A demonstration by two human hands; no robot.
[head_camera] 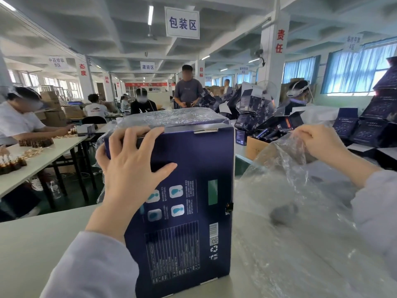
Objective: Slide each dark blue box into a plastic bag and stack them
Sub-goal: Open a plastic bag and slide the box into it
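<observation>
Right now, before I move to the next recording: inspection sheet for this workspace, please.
surface: pale table; the dark blue box stands upright on it.
job's things: clear film over the box's top; plastic bag crumpled at right.
clutter: heap of blue boxes; cardboard carton of bottles.
grips: left hand holds the box's upper corner; right hand pinches the bag.
cables: nothing seen on the table.
surroundings: seated workers at side tables, hanging signs, curtained windows.

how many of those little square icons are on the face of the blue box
4 icons in a two-by-two block on the dark blue box: upper left, upper right, lower left, lower right. The left hand and its wrist may hide more.
</observation>
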